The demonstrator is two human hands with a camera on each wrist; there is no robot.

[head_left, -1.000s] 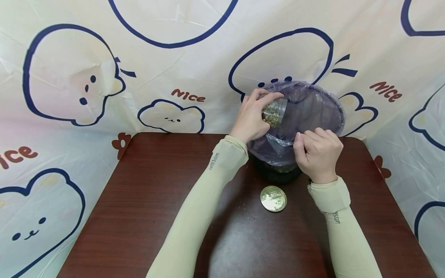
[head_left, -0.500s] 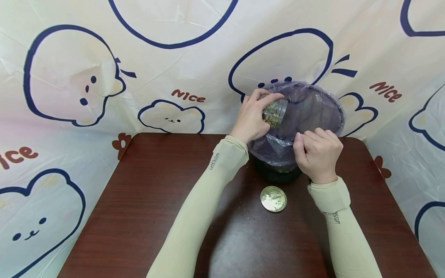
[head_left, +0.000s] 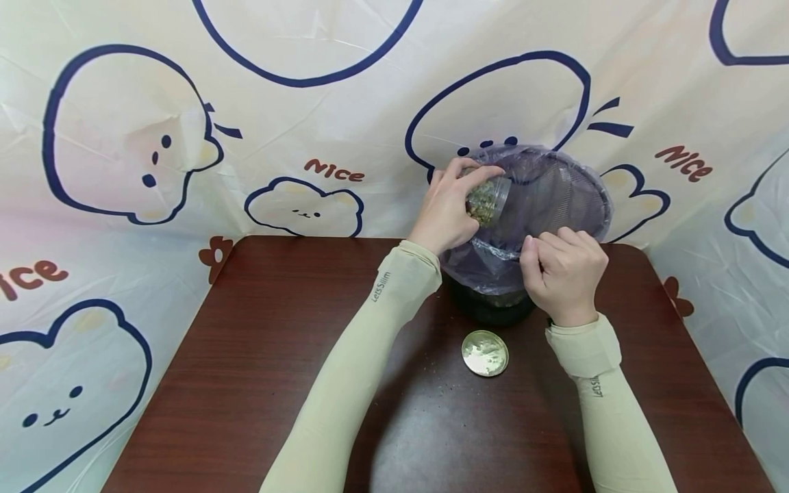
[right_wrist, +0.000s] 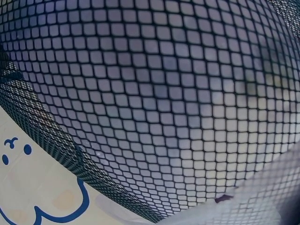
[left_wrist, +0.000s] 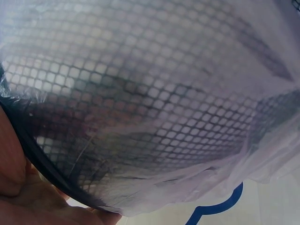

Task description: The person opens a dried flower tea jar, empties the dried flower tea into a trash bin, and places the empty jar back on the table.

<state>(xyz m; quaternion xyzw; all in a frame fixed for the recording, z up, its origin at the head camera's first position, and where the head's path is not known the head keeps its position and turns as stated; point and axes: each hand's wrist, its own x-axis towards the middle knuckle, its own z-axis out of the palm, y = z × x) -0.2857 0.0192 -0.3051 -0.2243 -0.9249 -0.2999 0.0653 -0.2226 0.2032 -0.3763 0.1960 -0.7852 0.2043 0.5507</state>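
The left hand (head_left: 445,211) grips a clear jar (head_left: 487,198) from above and behind, thumb and fingers clamped on its wall. The jar lies tilted within the left side of the mouth of a mesh bin (head_left: 498,313), near the desk's (head_left: 277,329) far edge, right of its middle. The right hand (head_left: 566,270) is curled tight at the bin's near right rim, apparently clamped on that rim; the exact contact of its fingertips is hidden.

Handling the jar well at this angle would likely mean keeping its mouth inside the rim, tipping by turning the wrist rather than lifting, and letting the right hand brace the bin and pin the liner (head_left: 481,270) so that it does not slip inward. Light flakes could cling, so a gentle tap might help; too quick a tilt could scatter them.

The jar's wall is smooth and see-through, with dry, green-yellow bits visible inside. The liner is thin, crinkled, lilac film folded over the rim; the bin behind it is a dark open grid. A round, shiny gold lid (head_left: 485,353) lies flat on the desk, nearer than the bin. The desk is glossy red-brown wood grain, with tiny crumbs left of the lid.
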